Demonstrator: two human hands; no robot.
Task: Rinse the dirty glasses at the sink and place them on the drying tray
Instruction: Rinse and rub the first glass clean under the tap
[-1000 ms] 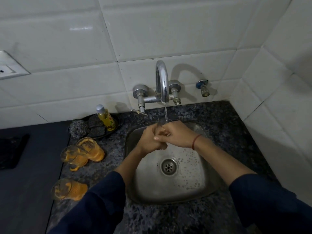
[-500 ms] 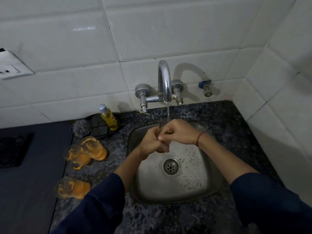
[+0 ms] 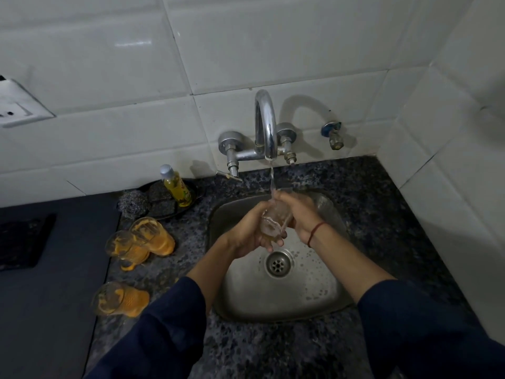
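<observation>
A clear glass (image 3: 273, 221) is held over the steel sink (image 3: 328, 283), under the thin stream running from the tap (image 3: 265, 124). My left hand (image 3: 246, 232) grips it from the left and below. My right hand (image 3: 296, 212) grips it from the right and above, fingers curled over its top. Three dirty glasses smeared with orange lie on their sides on the counter to the left: two touching (image 3: 142, 242) and one nearer me (image 3: 120, 298). No drying tray can be made out for certain.
A yellow soap bottle (image 3: 176, 187) stands on a dark dish with scrub pads and a steel scourer (image 3: 134, 202) behind the glasses. A dark mat (image 3: 21, 242) lies at far left. White tiled walls close in behind and on the right.
My hands have drawn apart and lower, so the glass now shows between them; before it was hidden under my clasped fingers. Water keeps running.
</observation>
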